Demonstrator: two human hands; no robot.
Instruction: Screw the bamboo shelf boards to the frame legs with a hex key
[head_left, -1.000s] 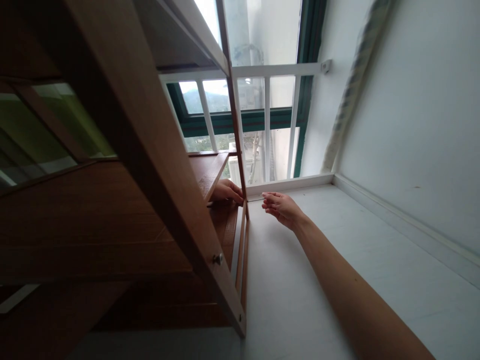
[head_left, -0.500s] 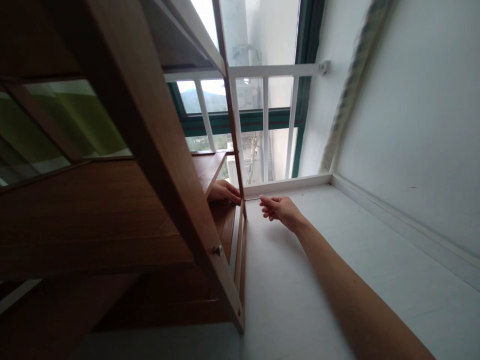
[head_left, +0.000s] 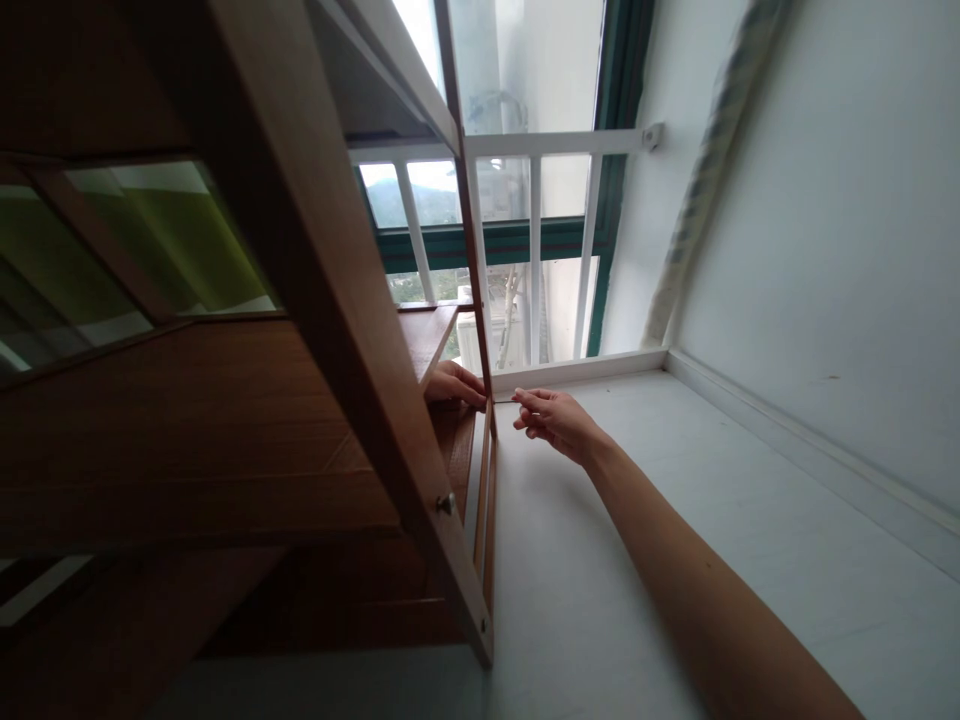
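Observation:
A brown wooden shelf rack (head_left: 352, 330) fills the left side of the view. Inside it, between two shelf boards, my left hand (head_left: 455, 385) reaches to the far post (head_left: 472, 215). Its fingers are drawn together at the post's inner side, and what they grip is hidden. On the outer side of that post, my right hand (head_left: 555, 420) pinches a thin dark rod (head_left: 505, 402) between thumb and forefinger. The rod extends left to the post, just above the floor; its exact kind is too small to make out. The right hand's other fingers are loosely curled.
A metal bolt (head_left: 445, 503) sticks out of the near slanted post (head_left: 375, 370). White railing bars (head_left: 535, 260) stand before a green-framed window (head_left: 607, 220). The pale floor (head_left: 600, 580) meets a white wall (head_left: 855, 230) on the right. Green and white fabric (head_left: 187, 240) shows behind the rack.
The whole view has shifted slightly, with the rack appearing a little further right. My right hand has come slightly closer to the post and its fingers have turned a little. My left hand stays at the post.

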